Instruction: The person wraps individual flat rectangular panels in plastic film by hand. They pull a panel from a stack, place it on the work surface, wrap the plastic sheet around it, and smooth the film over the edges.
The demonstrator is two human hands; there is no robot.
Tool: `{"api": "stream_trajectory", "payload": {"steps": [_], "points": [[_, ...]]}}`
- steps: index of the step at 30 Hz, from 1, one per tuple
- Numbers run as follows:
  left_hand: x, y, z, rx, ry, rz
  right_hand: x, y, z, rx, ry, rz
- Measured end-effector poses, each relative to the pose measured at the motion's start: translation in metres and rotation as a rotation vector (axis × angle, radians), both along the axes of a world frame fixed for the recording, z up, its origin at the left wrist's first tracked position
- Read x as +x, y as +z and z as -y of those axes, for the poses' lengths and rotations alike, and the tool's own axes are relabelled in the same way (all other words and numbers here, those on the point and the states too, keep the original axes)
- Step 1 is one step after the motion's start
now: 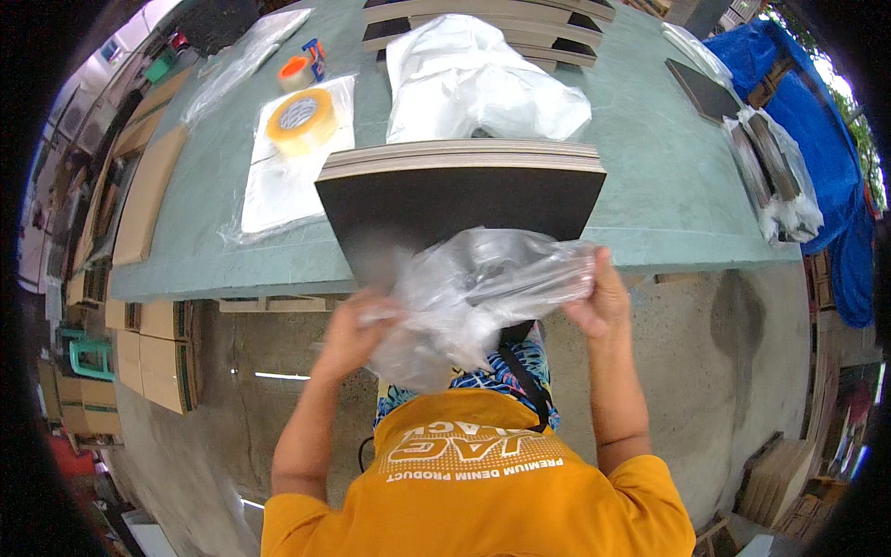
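Plastic bag [492,278] is spread between the nearly closed, pinching right hand [601,302] and the half-curled, blurred left hand [360,327], whose grip cannot be told. Beyond it, at the table [650,176] edge, a black-faced board stack [464,200] is set lengthwise left to right, neither hand clearly nearer.

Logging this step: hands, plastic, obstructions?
Right hand pinching clear plastic; left hand at it, blurred, grip unclear. Plastic crumpled between hands. Black-faced board stack close beyond; nothing visibly blocking.
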State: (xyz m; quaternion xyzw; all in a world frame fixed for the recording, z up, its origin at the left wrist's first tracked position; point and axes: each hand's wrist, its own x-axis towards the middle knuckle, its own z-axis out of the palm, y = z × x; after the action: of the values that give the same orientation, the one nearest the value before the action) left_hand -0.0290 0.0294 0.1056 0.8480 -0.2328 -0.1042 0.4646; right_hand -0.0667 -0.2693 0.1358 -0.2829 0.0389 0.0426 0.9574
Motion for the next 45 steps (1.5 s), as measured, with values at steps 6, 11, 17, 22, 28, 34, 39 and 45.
{"api": "stream_trajectory", "payload": {"steps": [6,11,17,22,28,34,39,45], "points": [[0.014,0.028,-0.11,-0.791,1.147,-0.096,-0.016,-0.014,0.033,-0.321,0.124,-0.083],[0.007,0.088,0.003,-0.434,0.509,-0.046,0.006,0.007,-0.041,-0.202,0.295,0.081],[-0.002,0.072,0.062,-0.314,-0.062,-0.165,0.009,0.015,-0.062,0.021,0.209,0.035],[0.023,0.024,-0.042,-0.105,0.69,0.032,0.0,0.018,-0.02,-0.177,0.189,0.101],[0.012,0.078,0.005,-0.139,0.361,0.117,-0.011,-0.004,-0.038,-0.081,0.351,-0.232],[-0.012,0.089,0.078,-0.28,-0.109,-0.276,-0.009,0.004,-0.054,-0.013,0.325,-0.014],[0.004,0.046,0.016,-0.161,0.244,-0.123,-0.008,0.021,-0.045,0.07,0.301,0.107],[0.001,0.082,0.0,-0.07,0.162,-0.037,0.006,0.012,-0.055,-0.896,0.211,0.329]]}}
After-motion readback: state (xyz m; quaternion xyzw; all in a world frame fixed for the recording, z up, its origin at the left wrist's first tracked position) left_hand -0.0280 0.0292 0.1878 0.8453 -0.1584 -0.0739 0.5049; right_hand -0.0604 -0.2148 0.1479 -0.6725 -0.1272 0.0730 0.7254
